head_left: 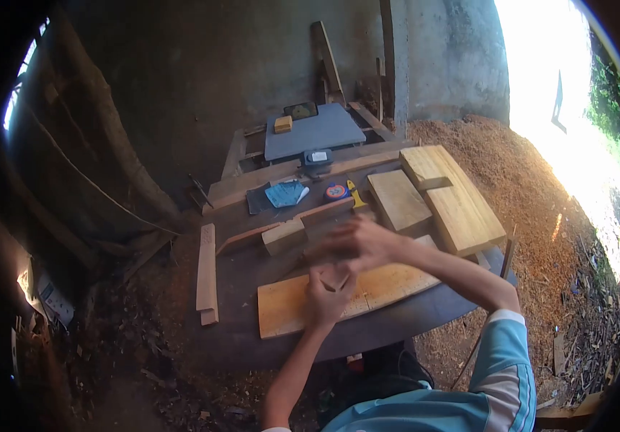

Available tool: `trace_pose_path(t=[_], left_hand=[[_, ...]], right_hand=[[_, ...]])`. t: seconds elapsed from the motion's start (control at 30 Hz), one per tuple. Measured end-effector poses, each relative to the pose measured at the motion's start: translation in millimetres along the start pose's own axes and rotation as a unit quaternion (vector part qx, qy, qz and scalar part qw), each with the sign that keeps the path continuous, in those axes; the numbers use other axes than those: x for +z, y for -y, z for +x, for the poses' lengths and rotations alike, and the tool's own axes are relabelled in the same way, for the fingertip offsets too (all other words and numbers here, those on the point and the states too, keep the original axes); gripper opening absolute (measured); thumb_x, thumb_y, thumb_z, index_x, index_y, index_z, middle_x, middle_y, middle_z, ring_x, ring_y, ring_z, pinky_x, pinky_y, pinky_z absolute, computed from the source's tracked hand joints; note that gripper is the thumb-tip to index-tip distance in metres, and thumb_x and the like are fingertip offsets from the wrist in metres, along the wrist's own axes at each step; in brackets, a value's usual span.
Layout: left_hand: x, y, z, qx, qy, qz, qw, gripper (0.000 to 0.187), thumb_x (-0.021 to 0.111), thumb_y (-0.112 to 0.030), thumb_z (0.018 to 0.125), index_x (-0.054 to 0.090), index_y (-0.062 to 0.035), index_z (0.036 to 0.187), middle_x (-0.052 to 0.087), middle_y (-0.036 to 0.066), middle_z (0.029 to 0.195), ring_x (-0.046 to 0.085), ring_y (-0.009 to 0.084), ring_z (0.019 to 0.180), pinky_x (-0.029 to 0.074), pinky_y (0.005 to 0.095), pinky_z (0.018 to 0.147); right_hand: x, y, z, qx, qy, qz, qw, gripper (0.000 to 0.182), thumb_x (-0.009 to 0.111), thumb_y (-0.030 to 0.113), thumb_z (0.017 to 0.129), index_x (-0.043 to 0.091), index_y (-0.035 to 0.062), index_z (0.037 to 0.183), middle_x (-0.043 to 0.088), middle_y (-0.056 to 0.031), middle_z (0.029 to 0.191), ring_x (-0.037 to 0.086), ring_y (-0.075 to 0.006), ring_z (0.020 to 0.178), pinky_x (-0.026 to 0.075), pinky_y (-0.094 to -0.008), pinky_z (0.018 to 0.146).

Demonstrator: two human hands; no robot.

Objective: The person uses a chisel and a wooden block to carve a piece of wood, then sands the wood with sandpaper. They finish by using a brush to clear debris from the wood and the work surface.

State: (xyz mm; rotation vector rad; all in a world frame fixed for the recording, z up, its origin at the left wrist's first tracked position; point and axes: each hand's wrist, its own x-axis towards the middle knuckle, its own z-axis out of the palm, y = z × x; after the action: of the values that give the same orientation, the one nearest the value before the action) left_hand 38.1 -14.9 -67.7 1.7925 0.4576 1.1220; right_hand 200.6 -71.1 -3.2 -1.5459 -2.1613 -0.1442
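Note:
My left hand [326,297] is closed round a small pale piece [335,278] that looks like wood, just above a long yellowish board [284,306]. My right hand [362,243] is smeared by motion and reaches over the left one, close to that piece. Whether its fingers hold anything I cannot make out. Beyond the hands, a short wooden block [284,236] lies on the dark table beside a thin angled wooden strip [324,209].
Thick wooden blocks [461,205] lie at the right, near a tape measure [336,192] and a yellow tool [355,194]. Blue sandpaper-like sheets [285,194] sit farther back. A notched wooden stick [207,273] lies at the left edge; sawdust [533,187] covers the ground.

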Motion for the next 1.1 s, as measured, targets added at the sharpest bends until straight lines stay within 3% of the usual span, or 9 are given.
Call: trace_pose_path(t=[0.1, 0.13, 0.33, 0.4, 0.5, 0.53, 0.8, 0.9, 1.1], left_hand=[[1, 9, -4, -0.016, -0.002, 0.009, 1.0, 0.048, 0.079, -0.016, 0.067, 0.05, 0.0003, 0.101, 0.065, 0.011, 0.09, 0.064, 0.0175, 0.084, 0.051, 0.0303, 0.073], [-3, 13, -11, -0.033, 0.009, 0.024, 0.999, 0.048, 0.079, -0.016, 0.068, 0.05, 0.0003, 0.102, 0.065, 0.011, 0.09, 0.065, 0.0179, 0.084, 0.051, 0.0305, 0.073], [-2, 7, 1, 0.004, 0.011, 0.033, 0.999, 0.045, 0.079, -0.014, 0.068, 0.049, -0.0006, 0.1, 0.064, 0.014, 0.094, 0.063, 0.0175, 0.084, 0.05, 0.031, 0.075], [-3, 10, -3, 0.018, 0.007, 0.016, 1.0, 0.043, 0.079, -0.013, 0.069, 0.05, 0.0, 0.098, 0.063, 0.013, 0.094, 0.062, 0.0178, 0.085, 0.049, 0.0313, 0.076], [-2, 14, 2, 0.026, 0.01, -0.028, 0.999, 0.043, 0.079, -0.013, 0.069, 0.051, -0.0003, 0.098, 0.061, 0.011, 0.097, 0.061, 0.0186, 0.089, 0.049, 0.0305, 0.077], [-1, 12, 5, 0.035, 0.007, -0.036, 0.999, 0.045, 0.079, -0.013, 0.069, 0.051, -0.0005, 0.102, 0.061, 0.011, 0.099, 0.06, 0.0184, 0.091, 0.048, 0.0301, 0.078], [4, 30, 12, 0.013, -0.013, -0.113, 0.993, 0.05, 0.075, -0.01, 0.071, 0.055, -0.0022, 0.117, 0.059, 0.012, 0.113, 0.057, 0.0216, 0.105, 0.046, 0.0342, 0.087], [-3, 15, 15, 0.207, 0.045, 0.066, 0.975, 0.045, 0.069, -0.007, 0.072, 0.053, 0.0009, 0.113, 0.055, 0.017, 0.117, 0.058, 0.0253, 0.099, 0.046, 0.0358, 0.087], [-11, -12, 43, 0.119, 0.212, 0.008, 0.97, 0.054, 0.065, -0.006, 0.063, 0.041, -0.0015, 0.112, 0.042, 0.017, 0.128, 0.044, 0.0299, 0.118, 0.035, 0.0393, 0.098]], right_hand=[[-12, 9, 4, 0.023, 0.019, 0.003, 1.0, 0.068, 0.048, 0.056, 0.073, 0.058, 0.0079, 0.119, 0.059, -0.0174, 0.115, 0.054, -0.0347, 0.106, 0.037, -0.0478, 0.093], [-5, -24, 5, 0.179, 0.136, 0.131, 0.966, 0.066, 0.048, 0.058, 0.073, 0.058, 0.0128, 0.12, 0.058, -0.0165, 0.118, 0.055, -0.0333, 0.105, 0.035, -0.0505, 0.096], [9, -19, 2, 0.065, -0.056, 0.102, 0.991, 0.062, 0.048, 0.056, 0.079, 0.063, 0.006, 0.113, 0.064, -0.0188, 0.103, 0.062, -0.0308, 0.085, 0.049, -0.0377, 0.082], [13, -41, -10, 0.334, 0.025, 0.408, 0.85, 0.058, 0.038, 0.041, 0.09, 0.053, -0.0037, 0.122, 0.058, -0.015, 0.117, 0.053, -0.0216, 0.109, 0.04, -0.0366, 0.096], [45, -20, -29, 0.313, -0.13, 0.692, 0.638, 0.056, 0.032, 0.038, 0.093, 0.047, -0.0028, 0.128, 0.049, -0.0162, 0.128, 0.044, -0.0222, 0.12, 0.028, -0.0356, 0.106], [48, -15, -33, 0.286, -0.153, 0.635, 0.701, 0.057, 0.034, 0.041, 0.093, 0.046, -0.0033, 0.128, 0.049, -0.0161, 0.128, 0.046, -0.023, 0.119, 0.03, -0.0359, 0.105], [41, -26, -23, 0.226, -0.284, 0.629, 0.687, 0.049, 0.036, 0.037, 0.096, 0.051, -0.0001, 0.124, 0.059, -0.0127, 0.108, 0.054, -0.0178, 0.102, 0.04, -0.0306, 0.091], [49, -23, -20, 0.276, -0.277, 0.487, 0.781, 0.05, 0.037, 0.036, 0.095, 0.049, -0.0022, 0.125, 0.06, -0.014, 0.108, 0.055, -0.0192, 0.102, 0.04, -0.0303, 0.091], [52, -5, -14, 0.251, -0.225, 0.485, 0.807, 0.057, 0.038, 0.04, 0.094, 0.041, -0.003, 0.131, 0.051, -0.0159, 0.123, 0.049, -0.0222, 0.114, 0.034, -0.0341, 0.1]])
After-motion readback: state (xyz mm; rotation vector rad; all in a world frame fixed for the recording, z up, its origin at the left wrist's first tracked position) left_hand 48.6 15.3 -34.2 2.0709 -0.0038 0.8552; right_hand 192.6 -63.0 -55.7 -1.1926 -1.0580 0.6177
